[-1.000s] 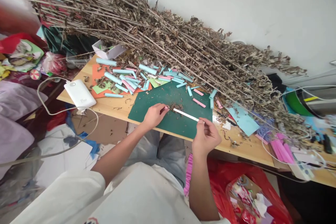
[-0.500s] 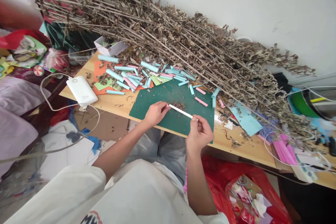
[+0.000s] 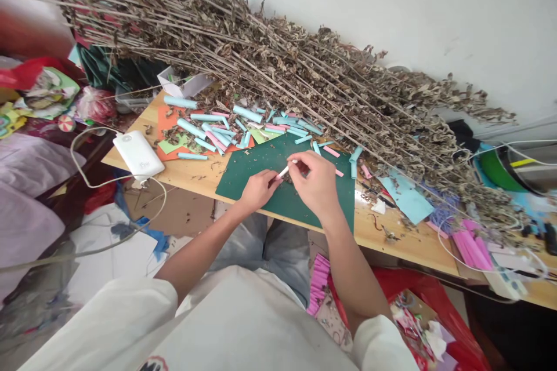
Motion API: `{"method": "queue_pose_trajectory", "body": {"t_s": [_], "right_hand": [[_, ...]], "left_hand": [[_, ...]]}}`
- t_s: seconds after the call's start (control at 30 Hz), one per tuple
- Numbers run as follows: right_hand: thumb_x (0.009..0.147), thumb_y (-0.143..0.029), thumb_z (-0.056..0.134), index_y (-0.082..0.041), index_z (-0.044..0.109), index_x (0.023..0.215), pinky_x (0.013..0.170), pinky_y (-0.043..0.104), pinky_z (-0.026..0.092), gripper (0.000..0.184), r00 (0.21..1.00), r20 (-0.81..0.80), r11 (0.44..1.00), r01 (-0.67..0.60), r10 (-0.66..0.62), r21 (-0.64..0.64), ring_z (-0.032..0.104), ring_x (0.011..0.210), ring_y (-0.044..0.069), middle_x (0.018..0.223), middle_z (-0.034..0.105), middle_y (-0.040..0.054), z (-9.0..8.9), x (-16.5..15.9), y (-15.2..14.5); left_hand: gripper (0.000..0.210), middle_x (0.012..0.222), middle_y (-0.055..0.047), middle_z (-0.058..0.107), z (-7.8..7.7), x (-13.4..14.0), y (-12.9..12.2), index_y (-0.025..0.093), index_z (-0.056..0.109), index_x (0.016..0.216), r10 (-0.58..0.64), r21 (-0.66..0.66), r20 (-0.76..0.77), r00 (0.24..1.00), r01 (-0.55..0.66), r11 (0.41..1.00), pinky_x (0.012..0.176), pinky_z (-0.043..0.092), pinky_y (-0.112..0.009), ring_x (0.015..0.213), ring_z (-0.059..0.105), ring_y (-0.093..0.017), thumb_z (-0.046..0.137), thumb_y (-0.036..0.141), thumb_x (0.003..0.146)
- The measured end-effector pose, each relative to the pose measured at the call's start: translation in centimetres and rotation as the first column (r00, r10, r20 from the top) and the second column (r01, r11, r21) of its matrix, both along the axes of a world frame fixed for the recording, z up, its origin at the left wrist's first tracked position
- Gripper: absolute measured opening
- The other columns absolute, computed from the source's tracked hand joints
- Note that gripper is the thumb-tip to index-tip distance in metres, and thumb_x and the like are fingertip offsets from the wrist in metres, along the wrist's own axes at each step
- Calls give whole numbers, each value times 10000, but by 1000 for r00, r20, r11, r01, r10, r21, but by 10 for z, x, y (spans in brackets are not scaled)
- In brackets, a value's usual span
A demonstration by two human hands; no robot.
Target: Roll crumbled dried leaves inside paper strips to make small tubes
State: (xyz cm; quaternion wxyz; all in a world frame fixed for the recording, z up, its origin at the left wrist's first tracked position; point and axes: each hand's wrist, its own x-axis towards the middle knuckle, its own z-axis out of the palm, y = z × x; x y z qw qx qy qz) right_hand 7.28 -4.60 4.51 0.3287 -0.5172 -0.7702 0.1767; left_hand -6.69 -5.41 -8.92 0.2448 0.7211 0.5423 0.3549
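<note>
Over the green cutting mat [image 3: 243,165], both hands hold a thin white strip or stick [image 3: 284,172] that looks like paper. My left hand [image 3: 257,190] pinches its lower left end. At its upper right part, the fingers of my right hand [image 3: 314,181] close around it, and a white tip [image 3: 295,161] shows there. Whether it is flat or rolled cannot be made out. Crumbled dry leaf lies on the mat, mostly hidden behind my right hand. Beyond the mat lie many rolled paper tubes, blue [image 3: 248,113] and pink [image 3: 331,151].
A large bundle of dried stalks and leaves [image 3: 278,64] spans the table's back. A white power bank [image 3: 138,155] with a cable lies at the left edge. Blue paper [image 3: 407,196] and pink rolls [image 3: 472,246] lie right; a red plastic bag [image 3: 456,324] hangs below.
My right hand has moved left and up along the white strip, close to my left hand. Less of the strip shows between them. My left hand stays nearly in place.
</note>
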Motion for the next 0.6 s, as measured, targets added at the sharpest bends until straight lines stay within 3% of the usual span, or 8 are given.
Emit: {"method": "queue_pose_trajectory", "body": {"t_s": [0.17, 0.37, 0.5, 0.6], "right_hand": [[930, -300, 479, -191, 676, 889, 680, 249, 446, 229, 1000, -21, 999, 5, -6, -38, 571, 685, 140, 814, 662, 35, -24, 0, -4], [940, -345, 483, -199, 683, 864, 649, 238, 448, 259, 996, -88, 995, -10, 1, -103, 581, 627, 128, 776, 697, 13, -25, 5, -7], [947, -353, 470, -188, 677, 883, 668, 245, 449, 272, 997, -47, 998, 61, -62, -18, 591, 651, 135, 805, 703, 31, -30, 4, -6], [951, -330, 459, -189, 674, 846, 686, 243, 453, 278, 999, -35, 998, -28, 26, -57, 608, 676, 134, 813, 707, 30, -33, 4, -7]], "left_hand": [[198, 796, -28, 615, -1, 0, -1, 190, 628, 854, -22, 0, -1, 1000, 22, 1000, 657, 402, -244, 727, 581, -148, 509, 311, 956], [225, 775, -26, 608, -2, 0, 0, 189, 623, 832, -4, -5, 1, 1000, 4, 1000, 638, 396, -245, 704, 573, -143, 504, 331, 960], [204, 788, -27, 618, -2, 0, 0, 190, 633, 851, -4, 1, 7, 1000, 4, 1000, 644, 397, -242, 707, 574, -141, 523, 329, 951], [231, 768, -26, 613, -2, 0, 0, 187, 627, 823, -4, 0, -1, 1000, 4, 1000, 631, 388, -240, 699, 571, -140, 513, 336, 957]]}}
